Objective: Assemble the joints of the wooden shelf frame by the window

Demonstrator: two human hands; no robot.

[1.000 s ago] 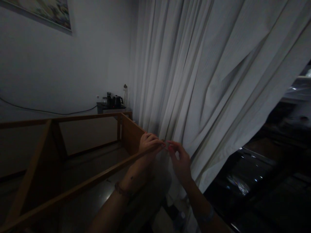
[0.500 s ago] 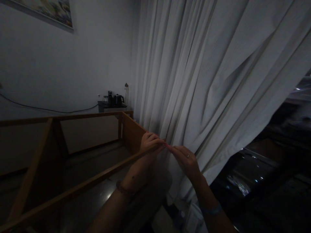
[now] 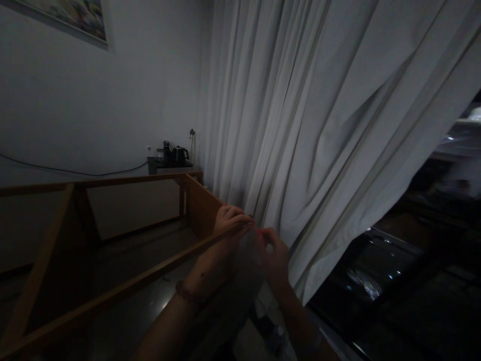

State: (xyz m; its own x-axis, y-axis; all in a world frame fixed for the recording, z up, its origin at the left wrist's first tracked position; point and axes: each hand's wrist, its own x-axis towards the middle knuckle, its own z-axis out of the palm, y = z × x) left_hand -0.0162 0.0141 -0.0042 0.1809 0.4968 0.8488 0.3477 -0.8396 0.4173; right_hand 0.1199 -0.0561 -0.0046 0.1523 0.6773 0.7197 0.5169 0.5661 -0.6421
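The wooden frame (image 3: 150,275) is left of the curtain (image 3: 308,125). Against the curtain side, the left hand (image 3: 230,223) wraps the near rail's end. The right hand (image 3: 273,255), just beside it, bunches its fingertips; whether they grip anything, I cannot tell. Best steady the rail while working delicately.

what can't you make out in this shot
Head view:
- What the right hand pinches, if anything: too small, dim and blurred.
- Part of the left hand: hidden behind the rail.
- The top of the painting: cut off by the upper edge.
- The top of the curtain: cut off by the same edge.
- The things at far right, past the curtain: too dark and blurred to name.
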